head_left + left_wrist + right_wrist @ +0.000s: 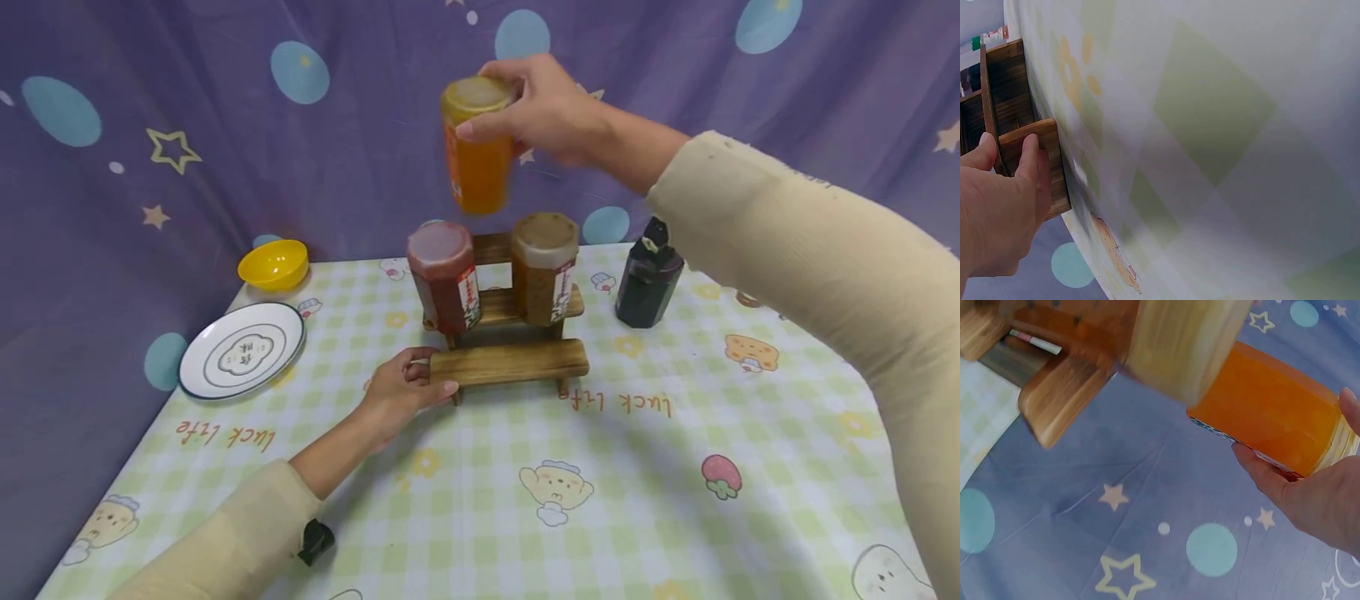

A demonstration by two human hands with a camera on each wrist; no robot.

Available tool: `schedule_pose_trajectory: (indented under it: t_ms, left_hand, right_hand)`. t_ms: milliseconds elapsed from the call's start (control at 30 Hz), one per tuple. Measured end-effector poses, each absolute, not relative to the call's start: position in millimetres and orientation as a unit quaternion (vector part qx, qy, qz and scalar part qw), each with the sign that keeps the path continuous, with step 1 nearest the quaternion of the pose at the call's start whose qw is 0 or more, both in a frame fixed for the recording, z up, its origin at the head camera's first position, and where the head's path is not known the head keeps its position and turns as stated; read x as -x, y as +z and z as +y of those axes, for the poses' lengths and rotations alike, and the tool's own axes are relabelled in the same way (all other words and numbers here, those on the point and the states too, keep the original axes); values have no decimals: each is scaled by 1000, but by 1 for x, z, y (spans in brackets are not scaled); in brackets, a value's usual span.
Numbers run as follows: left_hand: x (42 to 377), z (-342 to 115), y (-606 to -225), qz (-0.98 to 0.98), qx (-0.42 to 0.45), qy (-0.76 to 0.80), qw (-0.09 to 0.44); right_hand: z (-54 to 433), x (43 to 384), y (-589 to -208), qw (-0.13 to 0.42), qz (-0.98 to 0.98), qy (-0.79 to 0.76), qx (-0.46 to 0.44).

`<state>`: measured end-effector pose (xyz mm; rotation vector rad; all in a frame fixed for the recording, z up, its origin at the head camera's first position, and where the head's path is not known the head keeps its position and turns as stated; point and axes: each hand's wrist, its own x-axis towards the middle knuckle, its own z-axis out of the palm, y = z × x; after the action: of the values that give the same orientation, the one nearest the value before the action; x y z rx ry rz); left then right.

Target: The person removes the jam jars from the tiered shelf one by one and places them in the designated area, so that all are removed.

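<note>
My right hand (551,112) grips a glass jar of orange contents with a yellow lid (480,171), holding it in the air above a wooden stepped rack (517,364). In the right wrist view, thumb and fingers lie on opposite sides of the orange jar (1272,406). Two other jars stand on the rack's upper step: a dark red one (444,287) at left and a brown one with a pale lid (540,283) at right. My left hand (397,392) pinches the left end of the rack's front step, as the left wrist view also shows at the rack's side (1025,81).
A dark bottle (648,279) stands right of the rack. At the left are a yellow bowl (273,267) and a white plate (202,358). A small black object (317,542) lies beside the left sleeve. Behind the checked tablecloth (637,500) hangs a purple curtain (375,150).
</note>
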<state>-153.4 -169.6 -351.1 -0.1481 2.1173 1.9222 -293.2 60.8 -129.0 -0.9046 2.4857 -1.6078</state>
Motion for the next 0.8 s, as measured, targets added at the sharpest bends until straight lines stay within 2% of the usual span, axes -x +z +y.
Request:
schedule_pose_trajectory:
  t_ms: [633,800]
  left_hand:
    - [151,-168,-351,734,47,664,135]
    - [151,-170,-350,733,45,664,139]
  right_hand:
    - [127,302,-120,-40,832,-514,207]
    - [147,301,-121,-40,837,-515,181]
